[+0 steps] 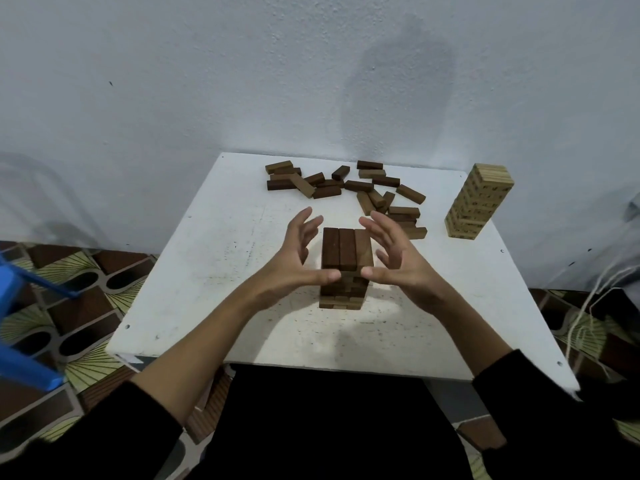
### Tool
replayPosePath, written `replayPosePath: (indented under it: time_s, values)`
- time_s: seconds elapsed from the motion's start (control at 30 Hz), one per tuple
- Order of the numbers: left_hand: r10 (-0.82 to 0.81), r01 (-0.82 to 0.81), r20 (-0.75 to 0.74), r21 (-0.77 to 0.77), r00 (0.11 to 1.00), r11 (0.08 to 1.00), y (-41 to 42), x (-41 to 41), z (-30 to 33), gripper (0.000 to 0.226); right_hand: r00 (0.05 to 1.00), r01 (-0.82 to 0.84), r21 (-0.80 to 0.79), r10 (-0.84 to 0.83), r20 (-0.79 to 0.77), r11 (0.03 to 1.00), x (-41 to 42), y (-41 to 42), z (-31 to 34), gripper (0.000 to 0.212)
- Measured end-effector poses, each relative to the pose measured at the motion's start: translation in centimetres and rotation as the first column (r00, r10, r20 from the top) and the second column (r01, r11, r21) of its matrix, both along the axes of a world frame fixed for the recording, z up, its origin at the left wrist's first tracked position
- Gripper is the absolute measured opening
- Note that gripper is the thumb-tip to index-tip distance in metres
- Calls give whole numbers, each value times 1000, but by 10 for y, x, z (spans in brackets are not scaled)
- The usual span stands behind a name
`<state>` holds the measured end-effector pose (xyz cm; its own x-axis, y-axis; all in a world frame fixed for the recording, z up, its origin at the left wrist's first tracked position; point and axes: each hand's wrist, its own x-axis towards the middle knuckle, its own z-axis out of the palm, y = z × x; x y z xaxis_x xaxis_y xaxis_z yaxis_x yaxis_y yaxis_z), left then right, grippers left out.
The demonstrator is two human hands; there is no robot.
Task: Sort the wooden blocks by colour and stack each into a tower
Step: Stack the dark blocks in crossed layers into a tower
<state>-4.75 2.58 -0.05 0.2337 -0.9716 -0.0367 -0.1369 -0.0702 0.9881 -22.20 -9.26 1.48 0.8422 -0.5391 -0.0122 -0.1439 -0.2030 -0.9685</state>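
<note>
White table (214,271) against a pale wall (173,81), patterned floor (69,306).

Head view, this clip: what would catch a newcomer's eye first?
Two open hands, the left hand and the right hand, flank a dark brown tower at the middle of the white table, fingers spread beside it. Behind it, loose dark blocks lie scattered near the far edge. A finished light wood tower stands at the far right corner.

Nothing here I can read.
The pale tower (479,202) shows dark printed marks on its blocks, too small to read.
</note>
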Motion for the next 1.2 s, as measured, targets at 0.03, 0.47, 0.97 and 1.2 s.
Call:
replayPosePath:
  time_s: [0.03,0.47,0.97,1.2]
  values:
    - [-31,32,59,-2,998,999,-1,1,1,120,999,-14,-48,12,-33,999,1,-3,1,102]
    - [-6,16,222,-45,975,999,-13,2,4,112,996,-39,-122,29,-88,992,10,-9,4,105]
    - [-4,11,218,-32,976,999,-16,-1,6,114,994,-4,-118,-9,-110,993,14,-9,3,96]
    - [-4,13,206,-40,978,999,-16,0,4,115,993,-20,-98,8,-117,995,16,-11,3,102]
